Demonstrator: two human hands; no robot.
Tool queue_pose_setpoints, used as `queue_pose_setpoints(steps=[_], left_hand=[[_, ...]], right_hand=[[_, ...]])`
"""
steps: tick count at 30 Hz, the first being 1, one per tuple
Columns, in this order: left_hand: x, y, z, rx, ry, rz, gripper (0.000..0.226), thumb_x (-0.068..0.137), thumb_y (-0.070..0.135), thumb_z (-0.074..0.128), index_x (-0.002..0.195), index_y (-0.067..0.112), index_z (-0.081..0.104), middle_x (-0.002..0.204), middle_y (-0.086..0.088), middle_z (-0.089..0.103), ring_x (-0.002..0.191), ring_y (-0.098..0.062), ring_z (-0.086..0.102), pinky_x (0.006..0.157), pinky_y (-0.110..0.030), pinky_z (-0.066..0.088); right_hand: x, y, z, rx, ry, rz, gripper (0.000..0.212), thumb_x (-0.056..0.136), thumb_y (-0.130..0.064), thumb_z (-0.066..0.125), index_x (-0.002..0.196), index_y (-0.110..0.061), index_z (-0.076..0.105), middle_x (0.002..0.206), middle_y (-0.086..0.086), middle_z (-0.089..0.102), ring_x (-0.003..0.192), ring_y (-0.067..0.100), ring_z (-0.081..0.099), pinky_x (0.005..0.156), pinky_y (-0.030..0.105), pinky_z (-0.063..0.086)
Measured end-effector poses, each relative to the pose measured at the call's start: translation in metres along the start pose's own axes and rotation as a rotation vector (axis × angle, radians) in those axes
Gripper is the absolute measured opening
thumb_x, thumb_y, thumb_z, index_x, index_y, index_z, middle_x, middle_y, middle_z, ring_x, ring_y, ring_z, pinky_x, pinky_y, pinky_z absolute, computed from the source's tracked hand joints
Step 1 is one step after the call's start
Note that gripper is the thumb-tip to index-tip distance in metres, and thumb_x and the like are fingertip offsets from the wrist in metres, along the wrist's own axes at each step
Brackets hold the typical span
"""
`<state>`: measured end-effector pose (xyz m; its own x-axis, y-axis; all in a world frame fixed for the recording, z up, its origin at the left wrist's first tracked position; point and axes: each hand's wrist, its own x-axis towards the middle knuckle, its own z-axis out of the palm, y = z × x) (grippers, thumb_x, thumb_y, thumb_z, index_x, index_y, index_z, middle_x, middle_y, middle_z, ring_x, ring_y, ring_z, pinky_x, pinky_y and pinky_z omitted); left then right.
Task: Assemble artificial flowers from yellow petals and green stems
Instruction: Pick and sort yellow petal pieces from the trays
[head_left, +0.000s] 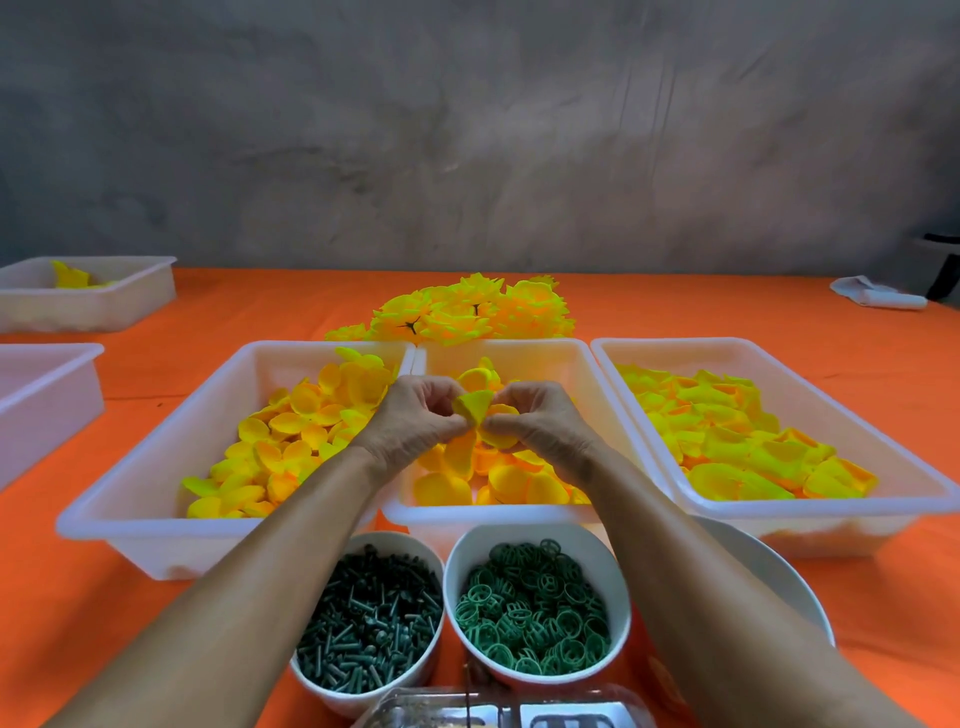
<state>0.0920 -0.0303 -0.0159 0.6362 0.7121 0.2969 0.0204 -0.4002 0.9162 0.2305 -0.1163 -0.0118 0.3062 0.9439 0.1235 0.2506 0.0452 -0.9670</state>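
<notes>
Both hands meet above the middle white tray (524, 514). My left hand (415, 415) and my right hand (535, 421) pinch a folded yellow petal (474, 406) between their fingertips. Loose yellow petals (467, 486) lie in that tray below. Close to me stand a white bowl of dark green stems (363, 629) and a white bowl of green ring pieces (535, 608). A heap of finished yellow flowers (467, 312) lies behind the trays.
A left tray (135, 499) and a right tray (914, 488) hold more yellow petals. Two further white trays (104, 301) (47, 395) stand at the far left on the orange cloth. A clear plastic box (498, 712) sits at the near edge, a white cloth (878, 293) far right.
</notes>
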Motion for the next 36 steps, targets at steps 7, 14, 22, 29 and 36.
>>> queue_pose_setpoints(steps=[7, 14, 22, 29, 36], left_hand=[[0.0007, -0.0017, -0.0018, 0.021, 0.031, -0.016, 0.032, 0.076, 0.007, 0.075, 0.084, -0.018, 0.058, 0.073, -0.018, 0.057, 0.065, -0.020, 0.051, 0.056, -0.028, 0.044], [0.0022, -0.0049, -0.0026, -0.020, 0.153, -0.037, 0.008, 0.080, -0.002, 0.069, 0.076, 0.002, 0.063, 0.065, -0.011, 0.061, 0.057, -0.018, 0.055, 0.057, -0.029, 0.047], [0.0021, -0.0036, -0.0030, -0.072, 0.110, -0.026, 0.014, 0.084, -0.006, 0.062, 0.074, 0.004, 0.059, 0.058, -0.007, 0.060, 0.046, -0.009, 0.057, 0.050, -0.024, 0.049], [0.0021, -0.0030, -0.0032, -0.053, 0.089, -0.039, 0.007, 0.085, -0.003, 0.063, 0.088, -0.007, 0.058, 0.069, -0.011, 0.066, 0.055, -0.010, 0.064, 0.053, -0.024, 0.050], [0.0015, -0.0033, -0.0017, 0.020, 0.038, -0.032, 0.019, 0.083, 0.006, 0.069, 0.086, -0.011, 0.060, 0.071, -0.009, 0.065, 0.063, -0.014, 0.061, 0.056, -0.023, 0.050]], right_hand=[[-0.0002, 0.0002, 0.0001, -0.041, -0.004, -0.001, 0.015, 0.085, -0.005, 0.066, 0.073, -0.011, 0.060, 0.068, 0.007, 0.062, 0.054, 0.014, 0.063, 0.053, 0.024, 0.050], [0.0016, 0.0021, 0.0020, -0.010, 0.051, 0.024, 0.015, 0.089, -0.006, 0.060, 0.077, -0.013, 0.055, 0.075, 0.009, 0.062, 0.063, 0.023, 0.066, 0.052, 0.024, 0.051], [0.0021, 0.0032, 0.0024, -0.025, 0.065, -0.013, 0.016, 0.087, 0.008, 0.053, 0.089, -0.008, 0.056, 0.095, 0.009, 0.057, 0.060, 0.020, 0.064, 0.057, 0.029, 0.051], [0.0032, 0.0015, 0.0027, -0.081, 0.086, 0.023, 0.019, 0.090, 0.004, 0.049, 0.100, -0.007, 0.060, 0.083, 0.013, 0.057, 0.058, 0.012, 0.054, 0.057, 0.025, 0.043], [0.0025, 0.0039, 0.0002, 0.003, 0.079, -0.040, 0.015, 0.086, -0.016, 0.067, 0.092, -0.001, 0.068, 0.071, 0.013, 0.060, 0.052, 0.013, 0.054, 0.053, 0.024, 0.044]])
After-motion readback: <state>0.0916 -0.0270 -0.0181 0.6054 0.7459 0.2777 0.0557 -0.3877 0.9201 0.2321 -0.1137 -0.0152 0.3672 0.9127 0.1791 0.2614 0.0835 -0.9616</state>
